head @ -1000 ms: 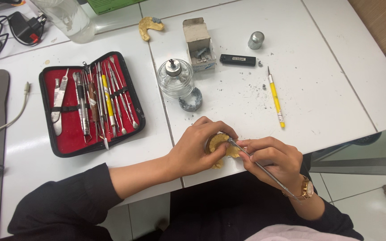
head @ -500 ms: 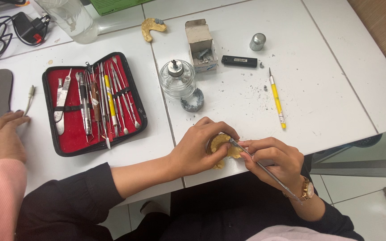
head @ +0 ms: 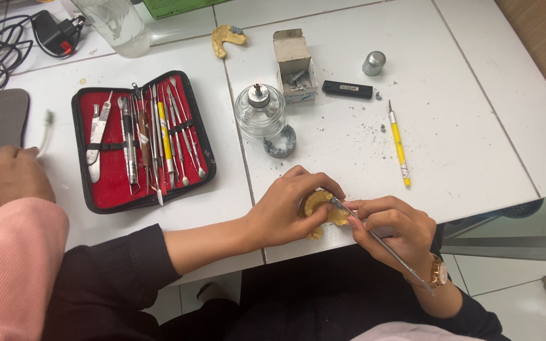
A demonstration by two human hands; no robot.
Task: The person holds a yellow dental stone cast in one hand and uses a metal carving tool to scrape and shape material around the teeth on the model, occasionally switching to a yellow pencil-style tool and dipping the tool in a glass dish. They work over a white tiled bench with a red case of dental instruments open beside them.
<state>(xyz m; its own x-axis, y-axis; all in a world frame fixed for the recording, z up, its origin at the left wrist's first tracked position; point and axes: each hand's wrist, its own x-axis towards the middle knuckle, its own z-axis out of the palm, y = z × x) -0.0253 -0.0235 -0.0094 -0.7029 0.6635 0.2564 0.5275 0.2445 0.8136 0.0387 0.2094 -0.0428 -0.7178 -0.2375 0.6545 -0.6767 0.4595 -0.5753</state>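
White table carries an open red instrument case and a glass spirit lamp. At its near edge, left hand fingers grasp a yellow dental cast; right hand fingers pinch a metal carving instrument, tip on the cast. Carving seems underway; it calls for steady, light strokes.

Left hand gripping yellow cast, right hand probably carving

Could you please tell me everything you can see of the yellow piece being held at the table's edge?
The yellow piece is a small curved, arch-shaped cast, waxy or plaster-like, pale yellow. The left hand cups it at the white table's near edge. The tip of a thin metal tool, held in the right hand, touches its upper side. Much is hidden by fingers.
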